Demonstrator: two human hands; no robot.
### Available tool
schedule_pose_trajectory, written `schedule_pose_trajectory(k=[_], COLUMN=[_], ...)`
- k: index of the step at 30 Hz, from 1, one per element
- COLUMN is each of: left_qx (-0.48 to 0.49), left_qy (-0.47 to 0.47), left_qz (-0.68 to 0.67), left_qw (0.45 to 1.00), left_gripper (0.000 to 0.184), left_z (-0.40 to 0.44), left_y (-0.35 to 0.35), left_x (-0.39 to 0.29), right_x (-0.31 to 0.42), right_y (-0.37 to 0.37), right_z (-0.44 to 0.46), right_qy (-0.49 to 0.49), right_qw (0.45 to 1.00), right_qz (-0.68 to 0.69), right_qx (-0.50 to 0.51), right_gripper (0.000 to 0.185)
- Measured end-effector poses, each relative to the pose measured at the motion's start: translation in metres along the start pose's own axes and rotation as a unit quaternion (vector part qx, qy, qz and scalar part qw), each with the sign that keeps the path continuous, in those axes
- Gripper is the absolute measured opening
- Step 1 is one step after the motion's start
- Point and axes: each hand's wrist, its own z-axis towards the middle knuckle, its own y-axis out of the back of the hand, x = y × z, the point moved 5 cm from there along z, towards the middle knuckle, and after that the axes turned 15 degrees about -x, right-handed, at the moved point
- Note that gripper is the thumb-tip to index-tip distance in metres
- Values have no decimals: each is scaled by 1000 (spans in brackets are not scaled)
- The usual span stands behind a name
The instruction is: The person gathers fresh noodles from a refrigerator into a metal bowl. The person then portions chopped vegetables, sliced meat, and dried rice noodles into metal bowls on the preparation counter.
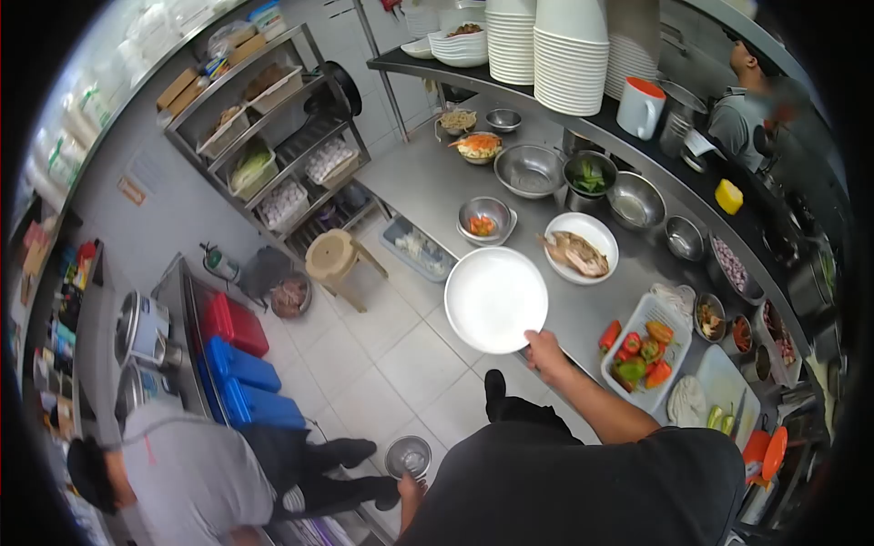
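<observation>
Plate (pixel 492 296), white and round, sits level in the right hand (pixel 544 357), its face turned up and bare. Right grip narrow, pinched on the near rim, thumb uppermost. In view, plate straddles the front edge of the steel desk (pixel 414 164); cannot tell whether it touches.

Left hand (pixel 411 497) low, close to the body, grip closed around the edge of a small steel bowl (pixel 397 447). Bowl over tiled floor (pixel 369 387); bright patch inside, cannot tell if contents or reflection.

On the desk, just beyond the plate: white bowl (pixel 593 221) bearing a browned piece of meat (pixel 577 254); to its left, a metal bowl with chopped orange-red pieces (pixel 482 220). Farther back, a bowl of green leaves (pixel 590 175) and a wide steel bowl (pixel 530 170).

Right of the forearm: plastic basket (pixel 643 400) of red, green and orange peppers (pixel 655 349); beyond it a cutting board (pixel 731 384) with light-green peppers at its near end.

Overhead shelf carries stacked white bowls (pixel 570 77) and a white mug (pixel 637 111) with orange interior. Co-worker in grey shirt (pixel 196 473) and dark cap, lower left, near blue containers (pixel 241 369). Plastic stool (pixel 335 258) by the rack.
</observation>
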Motion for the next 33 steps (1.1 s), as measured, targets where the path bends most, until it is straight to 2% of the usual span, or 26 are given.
schedule_pose_trajectory(k=[4, 7, 9, 12, 16, 19, 21, 23, 25, 27, 28, 29, 30, 32, 33], left_qx=[-34, -68, -68, 35, 199, 295, 358, 380, 343, 292, 295, 248, 215, 248, 275], left_qy=[-26, -89, -153, -251, -355, -421, -424, -483, -563, -633, -609, -621, -657, -787, -842], left_qz=[2, -5, 0, 24, 54, 111, 165, 239, 352, 455, 478, 452, 419, 232, 134], left_qw=[999, 994, 986, 967, 912, 851, 815, 752, 665, 554, 561, 591, 589, 515, 443], left_gripper=[39, 38, 37, 37, 36, 37, 35, 36, 53, 69, 81, 79, 75, 46, 36], left_z=[1, 6, -4, -55, -114, -153, -167, -178, -182, -178, -200, -214, -239, -278, -308], left_y=[-42, -84, -124, -210, -353, -464, -531, -582, -619, -650, -647, -655, -665, -713, -743], left_x=[-84, -162, -226, -336, -465, -540, -577, -607, -633, -662, -690, -714, -738, -759, -761], right_x=[103, 172, 206, 247, 279, 290, 295, 295, 307, 305, 306, 308, 307, 303, 304], right_y=[-17, -25, -27, -34, -50, -65, -79, -93, -101, -110, -115, -121, -124, -130, -134], right_z=[70, 122, 155, 190, 224, 250, 259, 260, 260, 256, 253, 249, 246, 243, 246], right_qy=[63, 108, 79, 64, 65, 72, 82, 67, 55, 31, 30, 26, 19, 13, 13], right_qw=[993, 982, 982, 977, 960, 942, 929, 919, 910, 902, 897, 892, 889, 884, 883], right_qz=[10, 32, 68, 114, 178, 210, 223, 216, 214, 228, 233, 236, 236, 237, 237], right_qx=[-103, -152, -156, -170, -208, -251, -282, -324, -351, -365, -375, -385, -393, -403, -405], right_gripper=[23, 25, 27, 28, 28, 29, 29, 29, 29, 29, 29, 30, 30, 30, 30])
